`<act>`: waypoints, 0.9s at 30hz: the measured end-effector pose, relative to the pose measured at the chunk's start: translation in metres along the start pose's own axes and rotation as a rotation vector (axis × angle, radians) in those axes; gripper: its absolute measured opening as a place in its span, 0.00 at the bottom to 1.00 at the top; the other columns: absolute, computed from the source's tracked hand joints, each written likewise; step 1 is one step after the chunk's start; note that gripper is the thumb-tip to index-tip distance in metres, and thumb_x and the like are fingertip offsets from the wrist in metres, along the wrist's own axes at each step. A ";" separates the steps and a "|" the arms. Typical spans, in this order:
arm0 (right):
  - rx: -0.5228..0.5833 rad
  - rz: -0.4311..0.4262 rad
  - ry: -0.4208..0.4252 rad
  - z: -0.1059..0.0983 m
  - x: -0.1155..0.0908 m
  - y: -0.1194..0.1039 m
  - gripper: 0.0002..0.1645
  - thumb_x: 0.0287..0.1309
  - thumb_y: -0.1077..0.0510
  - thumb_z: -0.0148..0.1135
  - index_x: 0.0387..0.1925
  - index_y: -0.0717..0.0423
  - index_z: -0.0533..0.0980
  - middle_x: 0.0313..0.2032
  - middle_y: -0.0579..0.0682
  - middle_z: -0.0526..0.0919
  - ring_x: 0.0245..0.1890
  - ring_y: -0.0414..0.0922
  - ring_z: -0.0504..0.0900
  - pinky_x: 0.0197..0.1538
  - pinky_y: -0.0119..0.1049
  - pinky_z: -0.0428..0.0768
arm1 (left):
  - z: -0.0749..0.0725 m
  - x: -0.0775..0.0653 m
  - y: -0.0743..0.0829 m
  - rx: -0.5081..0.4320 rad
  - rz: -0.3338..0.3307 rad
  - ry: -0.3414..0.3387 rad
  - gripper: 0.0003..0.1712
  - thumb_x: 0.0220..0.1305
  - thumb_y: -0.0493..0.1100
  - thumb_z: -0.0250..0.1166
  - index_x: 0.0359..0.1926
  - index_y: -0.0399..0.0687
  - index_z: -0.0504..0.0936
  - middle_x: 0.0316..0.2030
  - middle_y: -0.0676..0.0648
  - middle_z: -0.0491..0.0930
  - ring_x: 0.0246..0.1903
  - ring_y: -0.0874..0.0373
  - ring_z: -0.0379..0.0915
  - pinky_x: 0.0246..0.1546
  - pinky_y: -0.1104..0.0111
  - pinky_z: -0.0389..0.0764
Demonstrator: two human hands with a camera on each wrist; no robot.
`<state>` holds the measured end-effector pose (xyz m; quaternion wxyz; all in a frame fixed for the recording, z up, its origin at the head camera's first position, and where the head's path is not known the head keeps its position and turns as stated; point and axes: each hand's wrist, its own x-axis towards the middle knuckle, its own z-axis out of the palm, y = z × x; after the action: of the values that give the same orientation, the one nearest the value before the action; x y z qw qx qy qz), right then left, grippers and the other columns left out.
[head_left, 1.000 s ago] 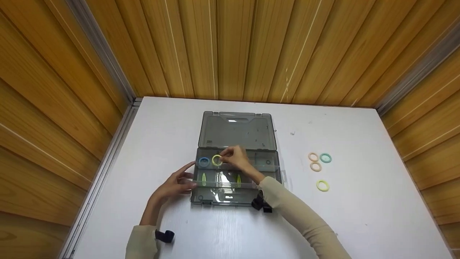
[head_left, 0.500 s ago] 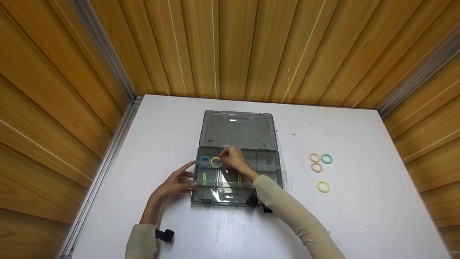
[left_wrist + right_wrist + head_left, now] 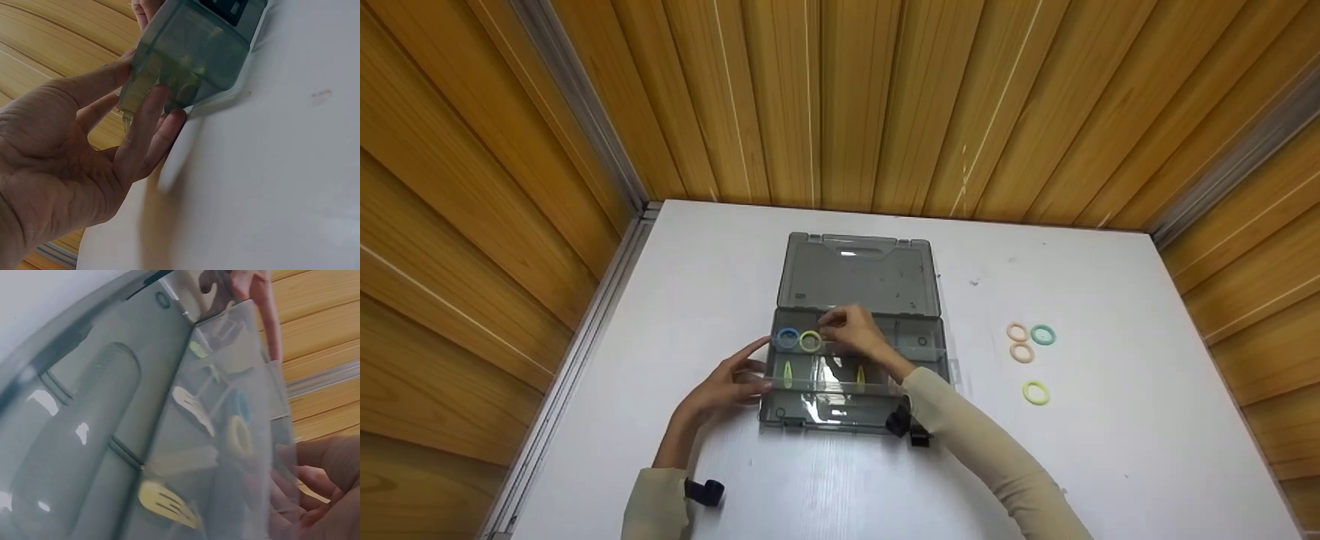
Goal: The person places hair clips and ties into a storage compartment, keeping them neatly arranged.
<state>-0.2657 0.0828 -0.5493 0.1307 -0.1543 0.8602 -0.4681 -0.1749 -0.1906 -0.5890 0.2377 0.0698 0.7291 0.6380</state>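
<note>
A translucent grey divided case (image 3: 840,416) lies on the table with its lid (image 3: 855,281) raised back. In its back row, a yellow ring-shaped hair tie (image 3: 801,343) stands next to a blue hair tie (image 3: 778,339). My right hand (image 3: 851,330) is over that row, fingers bent loosely just right of the yellow tie. The right wrist view shows those fingers partly hidden behind a divider. At the case's left side, my left hand (image 3: 725,386) touches the wall with spread fingers (image 3: 147,115). Slotted hair clips (image 3: 167,502) sit in the middle row.
To the right of the case, two peach hair ties (image 3: 1008,331) and a teal one (image 3: 1053,335) lie close together on the white table (image 3: 1110,442). A second yellow tie (image 3: 1036,403) is nearer the front. Wood-patterned walls (image 3: 847,112) surround the table.
The yellow hair tie, pinched by my right hand earlier, has come down beside the blue one. My right fingers have let go and drawn slightly right. The left hand stays put.
</note>
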 end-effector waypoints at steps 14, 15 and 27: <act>-0.077 -0.079 0.078 -0.082 -0.031 -0.012 0.11 0.63 0.66 0.67 0.45 0.67 0.85 0.41 0.62 0.89 0.38 0.56 0.88 0.36 0.29 0.85 | 0.000 -0.001 0.002 0.025 0.004 0.002 0.50 0.67 0.42 0.70 0.82 0.56 0.52 0.64 0.26 0.68 0.54 0.47 0.81 0.56 0.49 0.85; -0.082 -0.081 0.089 -0.090 -0.032 -0.010 0.11 0.63 0.66 0.67 0.46 0.67 0.85 0.41 0.63 0.89 0.37 0.57 0.89 0.35 0.30 0.86 | 0.000 -0.001 0.002 0.025 0.007 0.003 0.50 0.67 0.42 0.70 0.82 0.56 0.52 0.64 0.26 0.68 0.53 0.48 0.81 0.56 0.49 0.85; -0.032 0.084 0.257 -0.226 -0.055 0.056 0.18 0.68 0.63 0.63 0.53 0.74 0.79 0.47 0.73 0.85 0.30 0.35 0.88 0.33 0.23 0.85 | 0.002 0.005 0.000 0.034 -0.007 0.016 0.49 0.67 0.41 0.69 0.81 0.58 0.52 0.64 0.28 0.69 0.55 0.46 0.81 0.56 0.49 0.85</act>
<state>-0.3069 0.3053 -0.4730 0.0364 -0.0590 0.8829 -0.4645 -0.1789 -0.1868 -0.5902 0.2329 0.0664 0.7421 0.6250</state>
